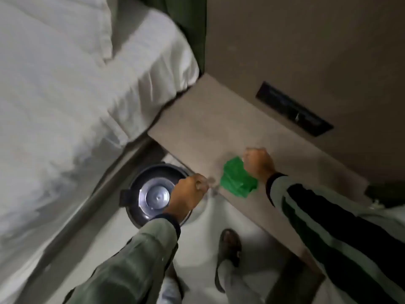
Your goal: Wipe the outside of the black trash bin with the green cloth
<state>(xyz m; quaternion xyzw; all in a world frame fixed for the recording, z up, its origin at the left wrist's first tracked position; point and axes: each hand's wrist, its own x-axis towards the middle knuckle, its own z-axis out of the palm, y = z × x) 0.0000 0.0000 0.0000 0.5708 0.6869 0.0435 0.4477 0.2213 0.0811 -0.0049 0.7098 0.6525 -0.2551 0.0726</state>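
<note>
Beside bed (65,95), black trash bin (140,213) on floor, unwiped by the look. Right hand (258,164) clenched on green cloth (237,177) above table (208,128); left hand (188,195) over bin, fingers' state unclear. Wiping all left.

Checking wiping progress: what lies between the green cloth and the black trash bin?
Head view: the left hand, over the black trash bin, sits between it and the green cloth.

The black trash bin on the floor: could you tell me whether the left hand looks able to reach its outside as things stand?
Probably yes. The left hand is right over the black trash bin's rim, with nothing between them. The green cloth, though, is in the right hand over the bedside table.
</note>
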